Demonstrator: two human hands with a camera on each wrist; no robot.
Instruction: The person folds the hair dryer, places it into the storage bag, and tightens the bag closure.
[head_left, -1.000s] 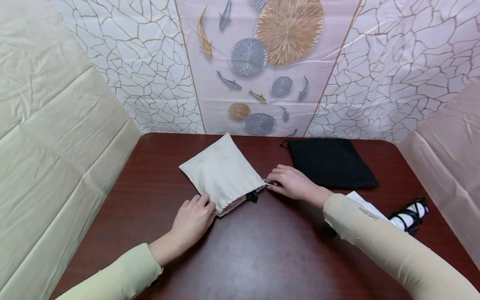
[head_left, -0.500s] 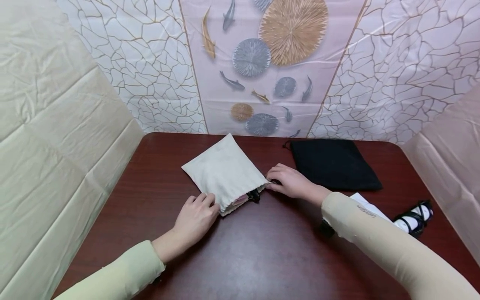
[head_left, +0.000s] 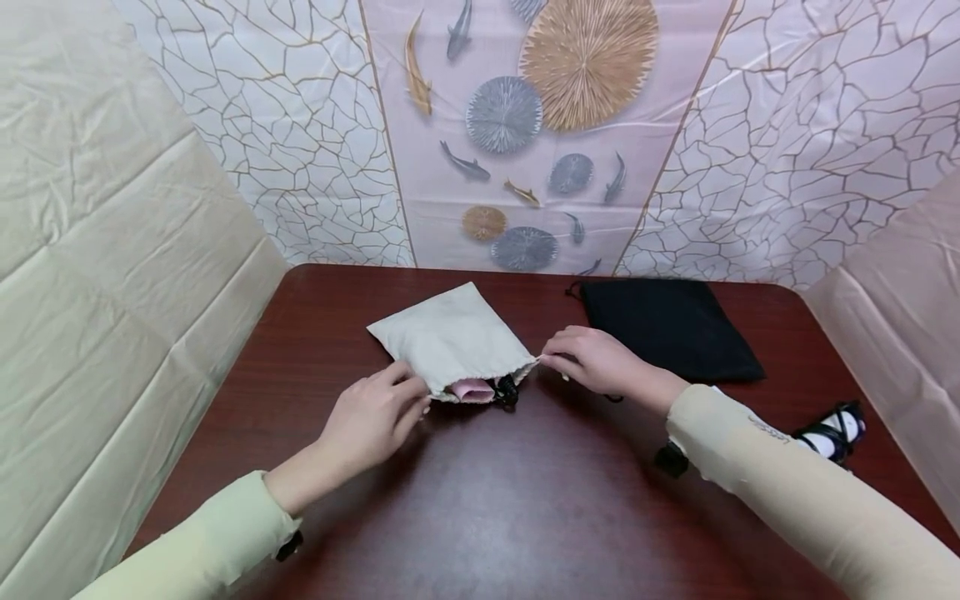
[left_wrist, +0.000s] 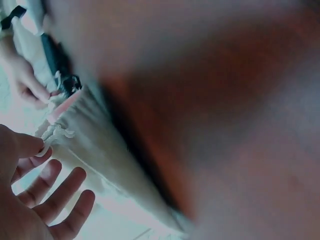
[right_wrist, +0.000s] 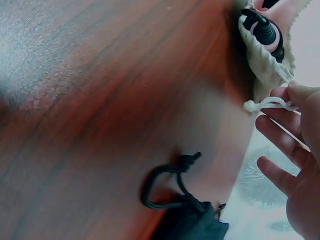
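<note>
A cream drawstring bag [head_left: 457,337] lies on the table, its mouth towards the person, with something pink [head_left: 474,390] and a black item [head_left: 507,390] showing in the opening. My left hand [head_left: 375,412] is at the mouth's left corner; in the left wrist view its thumb and forefinger pinch the white cord [left_wrist: 59,133], the other fingers spread. At the right corner, my right hand [head_left: 596,360] pinches the other cord [right_wrist: 270,103] between thumb and forefinger. The black item in the right wrist view [right_wrist: 265,32] has a ribbed, coiled-looking part. The bag's inside is mostly hidden.
A black drawstring bag [head_left: 671,329] lies at the back right of the dark red table [head_left: 480,517]. Further right, partly behind the right sleeve, is a white item wrapped in black cord [head_left: 828,433]. Patterned cloth hangs behind the table, with plain cloth at both sides.
The cream bag's mouth has opened wider and its left corner has risen away from the person. My left hand has turned and shifted slightly left; the pink item shows more.
</note>
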